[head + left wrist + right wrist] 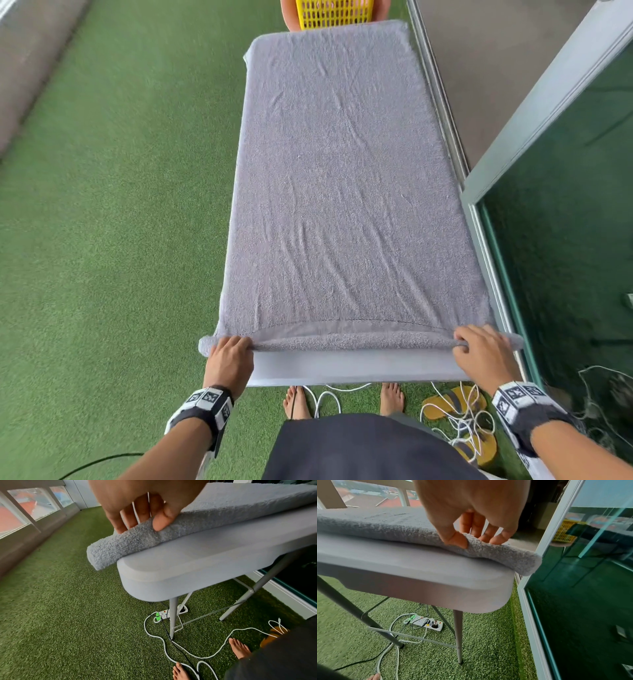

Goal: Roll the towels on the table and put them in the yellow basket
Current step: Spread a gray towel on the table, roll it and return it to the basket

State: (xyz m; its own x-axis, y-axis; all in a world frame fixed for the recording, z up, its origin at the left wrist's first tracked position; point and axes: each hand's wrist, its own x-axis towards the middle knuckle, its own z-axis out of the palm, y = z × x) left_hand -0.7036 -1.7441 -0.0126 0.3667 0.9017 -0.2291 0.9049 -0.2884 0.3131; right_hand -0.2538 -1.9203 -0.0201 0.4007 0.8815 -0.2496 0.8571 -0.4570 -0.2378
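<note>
Bare feet (344,401) on green turf (113,205) at 6 o'clock, white cables (455,411) looped around them, a yellow sandal (445,406) off toward 5. A power strip (171,612) lies under the table.

Table (356,368): grey folding top, its near strip bare just ahead of me. My left hand (230,358) sits at 7 o'clock, my right hand (481,353) at 5. Both pinch the rolled near edge of the grey towel (342,192): thumb on the near side, fingers curled over the far side. Each end of the roll overhangs the table's side a little.

The roll is thin. Just beyond it a hemmed edge lies folded over the flat cloth.

From there the towel runs flat and lightly creased toward 12 o'clock, covering the table out to its far end.

At 12 o'clock, just past that far end, stands the yellow basket (334,13); contents not readable. A glass panel (565,222) flanks the table from 1 to 4 o'clock.
</note>
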